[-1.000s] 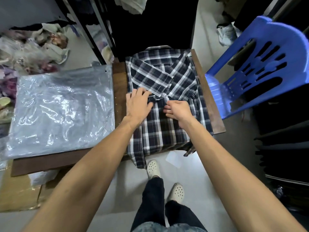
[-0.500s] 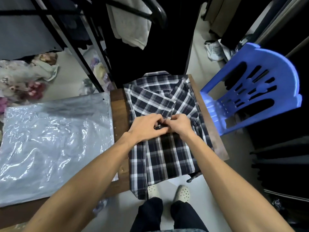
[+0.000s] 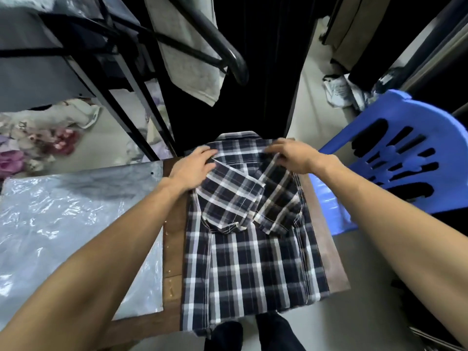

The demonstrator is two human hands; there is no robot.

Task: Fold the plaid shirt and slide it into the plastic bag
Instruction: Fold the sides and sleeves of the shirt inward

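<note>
The navy and white plaid shirt (image 3: 250,252) lies lengthwise on the right part of a brown wooden table (image 3: 174,236), both short sleeves folded across its middle, its hem hanging over the near edge. My left hand (image 3: 195,167) rests flat on the shirt's far left shoulder, fingers spread. My right hand (image 3: 291,154) lies on the far right shoulder beside the collar, fingers curled over the cloth. The clear plastic bag (image 3: 68,229) lies flat on the table to the left of the shirt.
A blue plastic chair (image 3: 395,158) stands close on the right. A black metal rack (image 3: 126,77) with a hanging grey towel (image 3: 187,57) rises behind the table. Crumpled floral cloth (image 3: 38,138) lies on the floor at far left. My legs show below the table's near edge.
Both hands left the middle of the shirt, where they met at the sleeves, and moved apart to the far shoulders near the collar. The camera tilted up and closer.
</note>
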